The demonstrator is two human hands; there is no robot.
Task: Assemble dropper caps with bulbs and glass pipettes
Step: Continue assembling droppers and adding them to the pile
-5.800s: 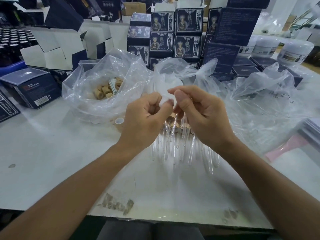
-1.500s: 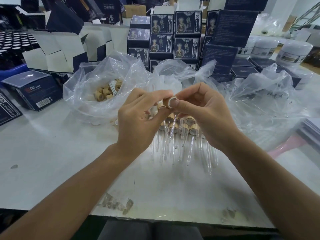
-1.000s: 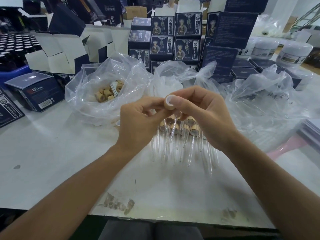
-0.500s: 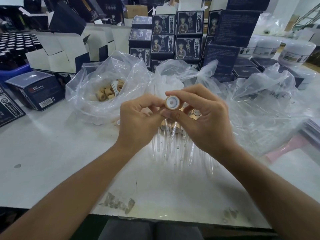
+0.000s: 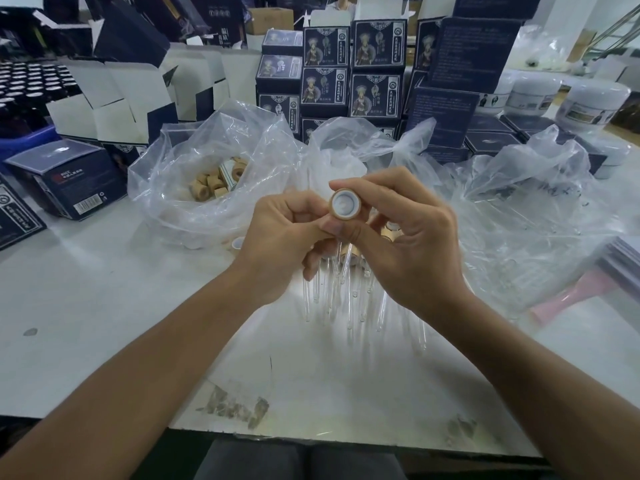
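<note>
A tan wooden dropper cap point(image 5: 345, 204) with a white inside faces the camera above the table's middle. My right hand point(image 5: 405, 237) pinches it between forefinger and thumb. My left hand point(image 5: 280, 244) is curled beside it, fingertips touching the cap's left side. Under both hands lie several assembled droppers with glass pipettes point(image 5: 343, 299) pointing toward me. A clear plastic bag point(image 5: 173, 188) at the left holds several loose tan caps point(image 5: 214, 181). A single cap point(image 5: 238, 242) lies on the table by my left hand.
Another clear bag point(image 5: 519, 216) spreads at the right. Dark printed boxes point(image 5: 349, 71) stack up behind, with open white cartons point(image 5: 114, 109) and a dark box point(image 5: 65, 178) at the left. White jars point(image 5: 588, 102) stand far right. A pink item point(image 5: 571, 296) lies at the right edge.
The cap has been turned in my fingers so its open white end faces the camera. Both hands stay close together above the pile of droppers.
</note>
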